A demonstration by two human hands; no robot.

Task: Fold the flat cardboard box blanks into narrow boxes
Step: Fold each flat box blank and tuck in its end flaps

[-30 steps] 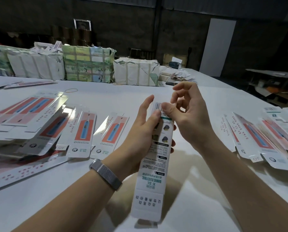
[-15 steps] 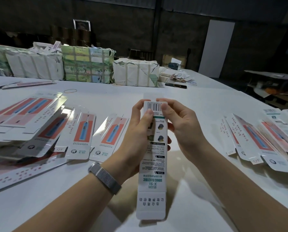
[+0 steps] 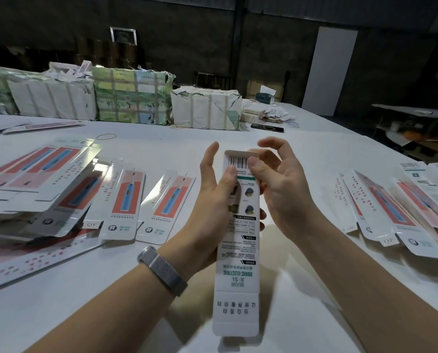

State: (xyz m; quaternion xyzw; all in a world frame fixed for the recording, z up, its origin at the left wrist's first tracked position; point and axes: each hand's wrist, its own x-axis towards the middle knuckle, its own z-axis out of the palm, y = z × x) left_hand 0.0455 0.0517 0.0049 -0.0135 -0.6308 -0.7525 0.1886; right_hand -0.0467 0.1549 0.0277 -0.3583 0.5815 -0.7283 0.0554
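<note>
I hold a narrow white box [image 3: 238, 271] upright over the white table [image 3: 162, 149], its barcode end up and its open bottom flap toward me. My left hand [image 3: 210, 200] grips the box's upper half, thumb on the printed face, index finger raised. My right hand [image 3: 276, 184] presses its thumb on the barcode end while its fingers curl over the top flap. Flat blanks with a red and blue toothbrush print lie in a pile at the left [image 3: 47, 189] and fanned out at the right [image 3: 391, 212].
Wrapped paper bundles [image 3: 134, 98] stand in a row along the table's far side, with a dark flat item [image 3: 267, 127] and loose papers next to them. A rubber band [image 3: 106, 136] lies on the table. A second table [image 3: 416, 115] stands at the far right.
The box's barcode end flap has been folded down. My right hand's fingers, first lifted off, came down over the top of the box, and my left index finger has lifted away.
</note>
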